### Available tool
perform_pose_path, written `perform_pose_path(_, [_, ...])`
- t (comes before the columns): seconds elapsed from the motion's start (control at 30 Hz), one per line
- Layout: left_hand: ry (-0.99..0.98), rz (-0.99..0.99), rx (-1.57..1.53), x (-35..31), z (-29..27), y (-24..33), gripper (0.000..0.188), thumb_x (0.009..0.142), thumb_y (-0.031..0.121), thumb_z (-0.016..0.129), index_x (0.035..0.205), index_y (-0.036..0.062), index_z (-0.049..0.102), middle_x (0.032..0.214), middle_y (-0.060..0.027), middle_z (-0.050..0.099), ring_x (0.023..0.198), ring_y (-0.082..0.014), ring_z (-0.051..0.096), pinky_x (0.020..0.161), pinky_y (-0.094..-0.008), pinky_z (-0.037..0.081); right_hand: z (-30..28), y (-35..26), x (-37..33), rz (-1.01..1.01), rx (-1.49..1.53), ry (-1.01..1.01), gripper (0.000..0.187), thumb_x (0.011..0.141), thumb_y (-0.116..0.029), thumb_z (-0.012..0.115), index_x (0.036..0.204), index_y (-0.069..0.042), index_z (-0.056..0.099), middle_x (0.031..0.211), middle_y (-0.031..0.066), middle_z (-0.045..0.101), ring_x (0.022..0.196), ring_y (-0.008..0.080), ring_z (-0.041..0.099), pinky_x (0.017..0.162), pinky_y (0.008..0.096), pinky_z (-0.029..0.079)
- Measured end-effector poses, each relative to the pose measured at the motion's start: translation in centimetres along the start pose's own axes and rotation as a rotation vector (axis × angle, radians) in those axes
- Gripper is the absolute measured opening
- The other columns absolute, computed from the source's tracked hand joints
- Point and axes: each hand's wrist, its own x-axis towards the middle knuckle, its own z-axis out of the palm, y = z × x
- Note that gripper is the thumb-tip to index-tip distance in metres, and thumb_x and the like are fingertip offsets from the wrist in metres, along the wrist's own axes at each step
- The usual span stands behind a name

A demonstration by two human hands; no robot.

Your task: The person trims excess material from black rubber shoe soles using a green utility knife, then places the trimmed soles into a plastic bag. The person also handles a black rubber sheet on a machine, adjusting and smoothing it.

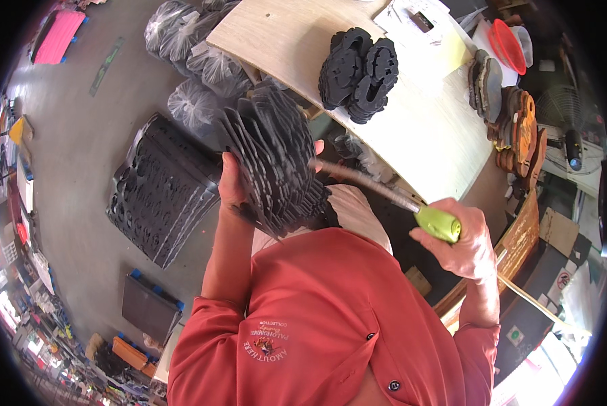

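I have the black cut-outs [273, 155] in my left hand [233, 186] and a green-handled tool [439, 224] in my right hand [460, 237].

From left to right I see perforated black sheets [164, 186] stacked on the floor; then my left hand, its thumb on the near side of the cut-outs and fingertips showing at their far side, spread around the fanned stack held above my lap; then the red shirt [317, 304], its chest bearing pale lettering around a small emblem; then more black pieces [357, 74] piled on the pale worktable [432, 149]. The tool's long, thin shaft points left to the stack's edge, its end too blurred for me to tell whether it touches. My right fingers close around the handle. Farther right I make out a green-marked label [515, 335] and a prohibition sign [563, 279].
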Motion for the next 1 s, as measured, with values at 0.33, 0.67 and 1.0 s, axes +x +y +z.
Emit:
perform_pose_path(0.33, [-0.071, -0.129, 0.452, -1.4, -0.9, 5.3, 0.115, 0.072, 0.028, 0.098, 0.159, -0.0063, 0.032, 0.154, -0.0270, 0.049, 0.136, -0.0508, 0.054, 0.111, -0.0631, 0.047, -3.4, 1.0, -0.2, 0.126, 0.099, -0.179, 0.030, 0.083, -0.005, 0.088, 0.106, -0.001, 0.069, 0.076, 0.0066, 0.070, 0.068, 0.0112, 0.065, 0.063, 0.0285, 0.050])
perform_pose_path(0.67, [-0.398, -0.489, 1.347, -1.0, 2.6, 6.9, 0.085, 0.075, 0.024, 0.091, 0.149, 0.0031, 0.053, 0.135, -0.0192, 0.067, 0.120, -0.0343, 0.068, 0.105, -0.0378, 0.050, -4.8, 0.3, 2.6, 0.212, -0.017, -0.422, 0.029, 0.082, -0.007, 0.088, 0.102, 0.000, 0.068, 0.070, 0.0065, 0.068, 0.056, 0.0157, 0.064, 0.055, 0.0299, 0.048])
perform_pose_path(1.0, [-0.277, -0.376, 1.034, -2.2, 0.6, 7.9, 0.095, 0.074, 0.019, 0.093, 0.154, -0.0017, 0.047, 0.141, -0.0136, 0.066, 0.128, -0.0204, 0.062, 0.110, -0.0347, 0.046, -4.4, 0.0, 3.6, 0.110, 0.077, -0.424, 0.028, 0.086, -0.009, 0.085, 0.106, -0.002, 0.067, 0.070, 0.0088, 0.067, 0.055, 0.0175, 0.062, 0.057, 0.0331, 0.049])
